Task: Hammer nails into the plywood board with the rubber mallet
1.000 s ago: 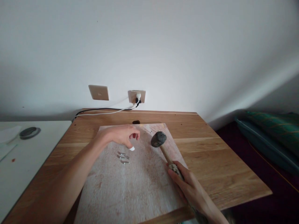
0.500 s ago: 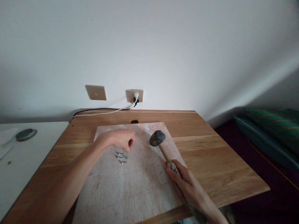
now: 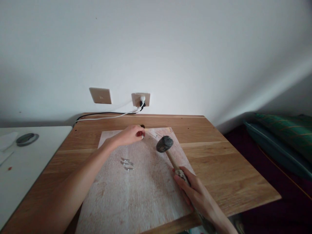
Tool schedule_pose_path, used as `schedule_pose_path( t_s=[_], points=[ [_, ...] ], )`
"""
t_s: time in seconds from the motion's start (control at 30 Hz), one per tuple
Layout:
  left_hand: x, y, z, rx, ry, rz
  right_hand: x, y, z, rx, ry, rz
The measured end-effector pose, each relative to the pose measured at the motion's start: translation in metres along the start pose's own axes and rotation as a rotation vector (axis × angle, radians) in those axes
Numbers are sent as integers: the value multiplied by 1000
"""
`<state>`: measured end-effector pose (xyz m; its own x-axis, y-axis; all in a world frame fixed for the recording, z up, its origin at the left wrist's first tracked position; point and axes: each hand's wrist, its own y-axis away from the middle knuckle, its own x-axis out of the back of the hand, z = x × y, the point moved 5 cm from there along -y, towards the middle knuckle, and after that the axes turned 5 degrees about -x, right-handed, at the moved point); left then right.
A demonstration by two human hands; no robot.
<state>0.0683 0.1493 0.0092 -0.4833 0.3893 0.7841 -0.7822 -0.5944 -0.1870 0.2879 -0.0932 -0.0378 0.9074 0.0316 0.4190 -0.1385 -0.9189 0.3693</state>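
My right hand [image 3: 191,183] is wrapped round the handle of a rubber mallet [image 3: 165,144]. Its dark head is over the right part of a pale, worn wooden board [image 3: 114,201]. Near the board's far edge, my left hand [image 3: 133,134] is closed in a pinch. A small pale bit shows at its fingertips, too small to name. Several small shiny metal pieces [image 3: 127,163] lie on the board, nearer to me than the left hand. Between that hand and the mallet head, a thin nail-like piece [image 3: 155,135] shows at the far edge.
Under the board is a wooden table [image 3: 219,162], with a wall behind it. A wall socket [image 3: 140,99] holds plugs whose cables [image 3: 104,117] run left along the table's back. At left, a white surface [image 3: 36,162] carries a dark round object [image 3: 26,139]. Green cushions [image 3: 287,133] lie at right.
My left hand has moved away from me and slightly right, from beside the metal pieces to the board's far edge. The right hand and mallet have hardly moved.
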Motion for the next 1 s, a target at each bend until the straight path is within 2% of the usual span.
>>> schedule_pose_path(
  t_s=[0.23,0.57,0.77,1.0],
  points=[
    [-4,0,-6,-10,-20,-19,1,1,-6,7,8,4],
    [-10,0,-3,-69,-46,-3,1,1,-5,6,2,8],
    [-10,1,-2,-57,-29,2,-1,1,-6,21,-2,-27],
    [-11,0,-3,-20,4,35,0,2,-8,16,15,-5]
  ],
)
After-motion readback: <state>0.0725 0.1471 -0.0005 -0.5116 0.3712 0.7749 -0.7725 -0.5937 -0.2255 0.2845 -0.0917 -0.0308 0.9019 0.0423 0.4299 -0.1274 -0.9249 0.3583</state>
